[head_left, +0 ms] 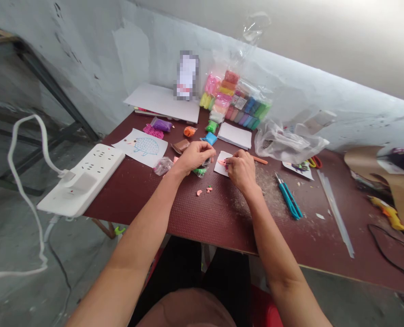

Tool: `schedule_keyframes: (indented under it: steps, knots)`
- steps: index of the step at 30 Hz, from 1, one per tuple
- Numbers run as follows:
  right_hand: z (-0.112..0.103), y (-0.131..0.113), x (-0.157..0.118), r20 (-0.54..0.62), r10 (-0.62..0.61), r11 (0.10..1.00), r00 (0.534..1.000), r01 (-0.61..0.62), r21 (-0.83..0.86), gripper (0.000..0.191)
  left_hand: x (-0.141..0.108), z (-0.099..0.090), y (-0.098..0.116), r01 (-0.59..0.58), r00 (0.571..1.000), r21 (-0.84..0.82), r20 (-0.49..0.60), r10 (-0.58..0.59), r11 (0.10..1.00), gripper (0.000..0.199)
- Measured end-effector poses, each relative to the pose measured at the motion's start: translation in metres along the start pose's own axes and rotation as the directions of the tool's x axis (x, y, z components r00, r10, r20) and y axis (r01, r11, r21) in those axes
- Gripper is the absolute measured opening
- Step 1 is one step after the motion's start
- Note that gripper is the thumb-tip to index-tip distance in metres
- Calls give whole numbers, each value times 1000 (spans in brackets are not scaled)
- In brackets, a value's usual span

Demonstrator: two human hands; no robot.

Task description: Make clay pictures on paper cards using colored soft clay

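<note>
My left hand (195, 156) hovers over the table with its fingertips closed in a pinch. Whatever they hold is too small to make out. Under and beside it lie a green clay packet (199, 171) and a brown clay packet (181, 146). My right hand (243, 170) is closed, its fingertips down at a small white card (220, 169). Pink and purple clay pieces (222, 161) show on that card, partly hidden by the fingers. Small peach clay bits (199, 193) rest on the table in front of the hands. An orange stick (259, 160) lies behind my right hand.
At left are a white power strip (82, 179) and a hedgehog drawing (142, 147). Bagged coloured clay (246, 109) leans on the wall, near a plastic bag (290, 141). Teal snips (288, 196), clear glue sticks (335, 213) and a yellow glue gun (387, 212) lie right.
</note>
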State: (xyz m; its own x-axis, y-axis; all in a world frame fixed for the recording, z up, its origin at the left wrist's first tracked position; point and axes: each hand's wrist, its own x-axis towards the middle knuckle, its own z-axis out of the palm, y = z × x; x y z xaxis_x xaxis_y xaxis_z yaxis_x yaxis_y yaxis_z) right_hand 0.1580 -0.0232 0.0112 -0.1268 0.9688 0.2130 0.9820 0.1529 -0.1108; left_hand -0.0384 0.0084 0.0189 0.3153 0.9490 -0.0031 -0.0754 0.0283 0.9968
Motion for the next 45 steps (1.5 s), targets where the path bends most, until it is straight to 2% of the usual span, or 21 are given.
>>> schedule_keyframes:
  steps: [8,14,16,19,21,23,25,28,31,33,35,37,39,42,45]
  knots:
    - [6,1,0,5,-30,999,1000,30,-13,39,0,0,1,1,1000,-6,15,-1,1000,12]
    - [3,0,2,7,8,1000,1000,-8,3,38,1,-1,-3,-9,1000,15,27,9,1000,16]
    - [-2,0,1,-59,34,998,998,-31,59,38,1,0,-4,-12,999,29,32,11,1000,17]
    - [-10,-6,0,-160,21,958,987,26,286,38,2,-1,-5,-15,999,52,36,13,999,18]
    - [-14,-14,-2,-155,-24,880,988,94,465,33,1,-1,-5,-20,999,71,44,17,997,20]
    - [-17,-22,-3,-136,-45,817,990,115,566,26,1,-2,-4,-30,998,83,61,25,996,22]
    - [-18,-29,-4,-148,-16,805,989,100,584,19,0,-3,-4,-34,996,79,87,27,996,23]
    - [-20,-34,-4,-171,25,835,985,73,546,15,0,-4,-2,-30,993,83,119,20,996,26]
    - [-22,-33,-6,-194,13,858,981,88,505,17,-1,-8,3,-45,998,95,50,41,994,28]
    - [-22,-32,-8,-165,-25,878,986,101,469,17,-1,-11,7,-44,996,62,-73,48,997,28]
    - [-22,-32,-10,-77,-75,907,994,100,410,17,0,-14,9,-34,982,10,-185,35,999,29]
    - [-21,-34,-13,23,-107,939,994,93,331,19,2,-16,9,-18,974,-25,-228,12,1000,29]
    - [-21,-37,-15,101,-116,963,988,87,254,24,5,-18,6,-9,975,-21,-224,4,1000,28]
    - [-20,-43,-16,197,-113,982,974,79,170,26,10,-20,-3,-54,961,95,-266,78,994,23]
    - [-17,-47,-17,273,-108,988,956,72,139,19,15,-20,-11,-97,921,381,-316,228,919,24]
